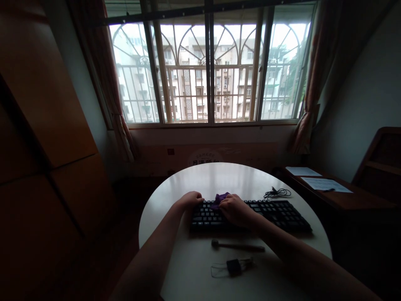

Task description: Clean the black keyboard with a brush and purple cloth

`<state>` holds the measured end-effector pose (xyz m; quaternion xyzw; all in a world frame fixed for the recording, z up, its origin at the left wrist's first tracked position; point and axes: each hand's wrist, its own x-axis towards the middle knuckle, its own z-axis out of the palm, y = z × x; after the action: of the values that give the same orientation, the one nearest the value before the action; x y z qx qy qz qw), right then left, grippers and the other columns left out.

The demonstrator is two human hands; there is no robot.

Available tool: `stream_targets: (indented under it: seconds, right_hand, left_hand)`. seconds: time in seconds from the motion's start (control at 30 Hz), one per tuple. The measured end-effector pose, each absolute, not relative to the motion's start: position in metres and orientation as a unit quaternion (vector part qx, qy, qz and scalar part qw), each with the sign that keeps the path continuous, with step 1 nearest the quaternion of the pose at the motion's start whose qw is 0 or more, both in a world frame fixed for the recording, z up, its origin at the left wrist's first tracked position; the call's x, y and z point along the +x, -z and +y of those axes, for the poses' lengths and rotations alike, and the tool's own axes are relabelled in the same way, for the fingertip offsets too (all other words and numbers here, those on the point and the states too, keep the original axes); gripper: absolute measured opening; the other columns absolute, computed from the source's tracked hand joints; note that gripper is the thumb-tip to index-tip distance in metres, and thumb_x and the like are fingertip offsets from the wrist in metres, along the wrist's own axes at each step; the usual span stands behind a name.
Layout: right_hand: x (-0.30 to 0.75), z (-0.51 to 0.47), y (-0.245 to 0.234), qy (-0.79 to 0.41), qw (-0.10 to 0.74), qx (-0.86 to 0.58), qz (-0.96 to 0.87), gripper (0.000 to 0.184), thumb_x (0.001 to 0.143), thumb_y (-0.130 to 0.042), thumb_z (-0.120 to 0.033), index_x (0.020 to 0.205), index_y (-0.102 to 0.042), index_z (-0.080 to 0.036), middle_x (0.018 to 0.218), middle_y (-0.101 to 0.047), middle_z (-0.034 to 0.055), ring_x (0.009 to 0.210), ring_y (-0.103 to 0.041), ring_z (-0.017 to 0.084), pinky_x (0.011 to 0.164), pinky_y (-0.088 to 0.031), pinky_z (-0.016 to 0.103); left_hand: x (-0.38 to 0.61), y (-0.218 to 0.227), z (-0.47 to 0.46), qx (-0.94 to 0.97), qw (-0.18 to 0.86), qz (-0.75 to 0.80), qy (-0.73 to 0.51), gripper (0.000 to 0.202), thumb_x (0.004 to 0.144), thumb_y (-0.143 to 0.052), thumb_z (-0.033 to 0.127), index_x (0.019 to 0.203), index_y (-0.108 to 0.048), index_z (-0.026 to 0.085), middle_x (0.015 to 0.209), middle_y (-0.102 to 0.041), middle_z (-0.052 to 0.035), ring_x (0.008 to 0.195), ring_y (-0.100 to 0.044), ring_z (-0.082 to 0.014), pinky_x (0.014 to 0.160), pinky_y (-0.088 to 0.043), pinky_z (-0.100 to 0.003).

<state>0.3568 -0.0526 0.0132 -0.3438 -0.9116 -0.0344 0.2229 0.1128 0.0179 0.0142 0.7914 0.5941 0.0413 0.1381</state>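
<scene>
A black keyboard (275, 213) lies across the white round table. My left hand (191, 200) is at its far left corner, with curled fingers gripping the edge. Over the keys left of the middle, my right hand (235, 210) is closed on a crumpled purple cloth (220, 200), which touches the upper rows. Some keys are covered by that hand and its forearm. In front of the keyboard lies a brush (241, 246) with a slim handle, its head pointing left. Nearer to me is a small tool with a dark block and wire loops (233, 267), probably a keycap puller.
A coiled black cable (277, 192) rests behind the keyboard on the table (175, 190). To the right, papers (326, 184) and a dark pen lie on a brown wooden surface (369, 198), beside a chair back. Wooden cabinets (62, 104) stand at left; a barred window is ahead.
</scene>
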Motion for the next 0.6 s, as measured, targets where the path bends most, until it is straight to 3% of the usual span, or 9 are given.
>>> stream_targets:
  seconds: [0.1,0.47,0.6]
  right_hand:
    - [0.3561,-0.0517,-0.0133,0.027,0.243,-0.357,-0.902,0.024,0.086,-0.053,-0.018,0.105,-0.067,-0.018,0.091,-0.072,0.0076,0.089,-0.062,0.022,0.089,-0.040,0.035]
    - [0.3517,-0.0563,-0.0147,0.045,0.234,-0.364,-0.900,0.042,0.084,-0.047,-0.008,0.120,-0.064,-0.021,0.089,-0.072,0.0069,0.090,-0.064,0.020,0.099,-0.031,0.037]
    - [0.3493,-0.0603,-0.0158,0.033,0.230,-0.385,-0.893,0.041,0.086,-0.048,-0.013,0.124,-0.061,-0.022,0.099,-0.072,0.0085,0.100,-0.062,0.021,0.103,-0.026,0.040]
  left_hand:
    - [0.1116,-0.0130,0.0189,0.792,0.143,0.592,-0.046,0.035,0.084,-0.048,0.044,0.089,-0.071,0.018,0.091,-0.071,-0.0053,0.082,-0.062,-0.0204,0.065,-0.041,-0.026]
    - [0.1102,-0.0112,0.0200,0.788,0.148,0.595,-0.051,0.034,0.084,-0.048,0.044,0.091,-0.070,0.020,0.093,-0.071,-0.0042,0.085,-0.062,-0.0199,0.065,-0.042,-0.025]
    - [0.1098,-0.0100,0.0215,0.791,0.143,0.593,-0.048,0.035,0.084,-0.048,0.045,0.091,-0.070,0.019,0.092,-0.071,-0.0048,0.084,-0.062,-0.0204,0.065,-0.042,-0.026]
